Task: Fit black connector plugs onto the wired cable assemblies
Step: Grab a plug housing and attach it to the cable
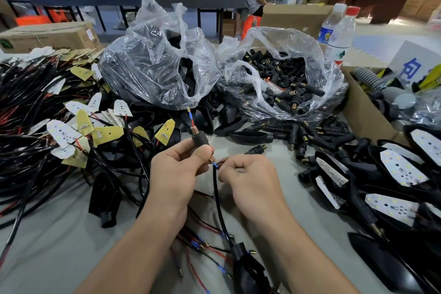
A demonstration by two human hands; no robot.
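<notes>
Left hand point(176, 170) grips one plug point(200, 141), right hand point(249, 175) pinches one cable point(215, 184).

A heap of cables point(35, 150) covers the left of the table point(59, 234). Toward the back, in the middle, the left bag point(152, 59) and the right bag point(262, 40) stand side by side. The right bag holds plugs point(288, 79), and loose plugs point(317, 136) lie before it. Two bottles point(340, 31) stand behind it, with a box point(358, 107) to its right (a second box point(47, 36) sits far back at the left). At the front, the left hand point(176, 174) holds a plug point(200, 141) beside the right hand point(253, 179), which pinches a cable point(218, 198).
</notes>
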